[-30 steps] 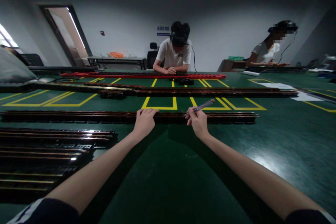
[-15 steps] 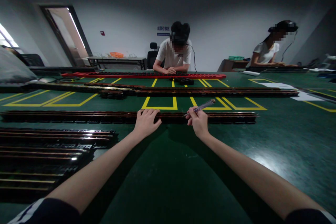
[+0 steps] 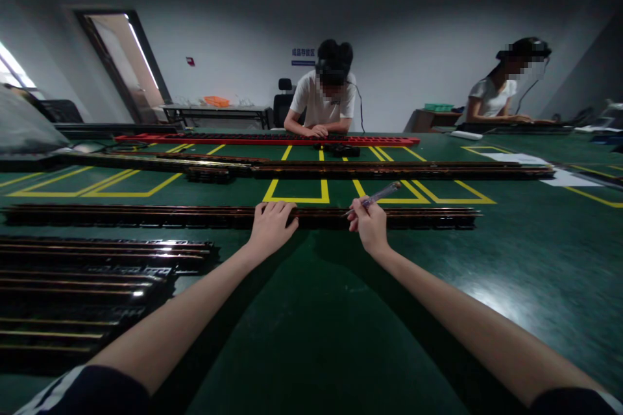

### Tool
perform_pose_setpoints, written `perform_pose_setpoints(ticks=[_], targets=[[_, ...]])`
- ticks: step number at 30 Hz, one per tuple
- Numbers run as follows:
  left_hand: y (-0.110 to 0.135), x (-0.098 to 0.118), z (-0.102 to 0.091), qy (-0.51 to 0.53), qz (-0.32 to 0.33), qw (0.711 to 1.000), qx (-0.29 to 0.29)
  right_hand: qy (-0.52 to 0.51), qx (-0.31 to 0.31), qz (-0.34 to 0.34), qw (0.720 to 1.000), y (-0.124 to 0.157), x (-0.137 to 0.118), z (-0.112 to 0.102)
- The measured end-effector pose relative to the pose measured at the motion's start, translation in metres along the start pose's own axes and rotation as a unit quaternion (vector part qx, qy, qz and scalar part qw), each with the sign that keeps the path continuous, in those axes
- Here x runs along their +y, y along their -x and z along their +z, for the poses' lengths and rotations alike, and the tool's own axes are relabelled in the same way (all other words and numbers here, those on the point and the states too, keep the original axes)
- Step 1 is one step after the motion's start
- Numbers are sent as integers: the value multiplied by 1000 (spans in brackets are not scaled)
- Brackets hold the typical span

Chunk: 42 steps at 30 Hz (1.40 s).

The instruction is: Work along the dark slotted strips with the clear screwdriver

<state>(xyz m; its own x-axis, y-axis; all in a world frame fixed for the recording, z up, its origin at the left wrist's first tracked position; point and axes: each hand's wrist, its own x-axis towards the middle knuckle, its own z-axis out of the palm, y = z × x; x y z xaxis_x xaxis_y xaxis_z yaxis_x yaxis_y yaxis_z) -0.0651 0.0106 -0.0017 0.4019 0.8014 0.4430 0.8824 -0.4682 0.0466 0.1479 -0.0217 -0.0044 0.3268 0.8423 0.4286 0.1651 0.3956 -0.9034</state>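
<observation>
A long dark rail strip (image 3: 418,215) with copper-coloured lines along it lies crosswise on the green table in front of me. My left hand (image 3: 273,224) holds it near the middle, fingers bent over its top and far side, thumb on the near side. To the right, my right hand (image 3: 370,225) is closed around a slim screwdriver (image 3: 383,194) with a see-through handle. The handle's butt end points up and right. Its tip is down at the strip, mostly hidden by my fingers, so contact cannot be made out.
Several similar strips (image 3: 73,285) lie at the near left. Beyond my strip runs another row of strips (image 3: 389,170) over yellow tape markings. A co-worker (image 3: 324,100) leans over a red frame (image 3: 389,141) opposite. Another person (image 3: 491,100) sits far right, near white paper sheets (image 3: 564,178).
My right hand and the screwdriver have shifted very slightly to the right. My left hand and the strip look unchanged.
</observation>
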Motion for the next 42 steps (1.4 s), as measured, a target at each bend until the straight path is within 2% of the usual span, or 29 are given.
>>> perform_pose_setpoints(ticks=[5, 9, 13, 21, 29, 42], targets=[[0, 2, 3, -4, 16, 1000, 15, 0, -5, -2, 1000, 0, 1, 0], [1, 3, 4, -7, 26, 999, 22, -3, -38, -3, 999, 0, -1, 1], [2, 3, 2, -9, 19, 1000, 19, 6, -75, -17, 997, 1, -4, 2], [0, 0, -2, 19, -4, 1000, -5, 14, -85, -22, 996, 1, -3, 1], [0, -1, -1, 33, 0, 999, -18, -8, -66, -5, 998, 1, -2, 1], [0, -1, 1, 2, 9, 1000, -3, -28, 20, 7, 999, 0, 2, 1]])
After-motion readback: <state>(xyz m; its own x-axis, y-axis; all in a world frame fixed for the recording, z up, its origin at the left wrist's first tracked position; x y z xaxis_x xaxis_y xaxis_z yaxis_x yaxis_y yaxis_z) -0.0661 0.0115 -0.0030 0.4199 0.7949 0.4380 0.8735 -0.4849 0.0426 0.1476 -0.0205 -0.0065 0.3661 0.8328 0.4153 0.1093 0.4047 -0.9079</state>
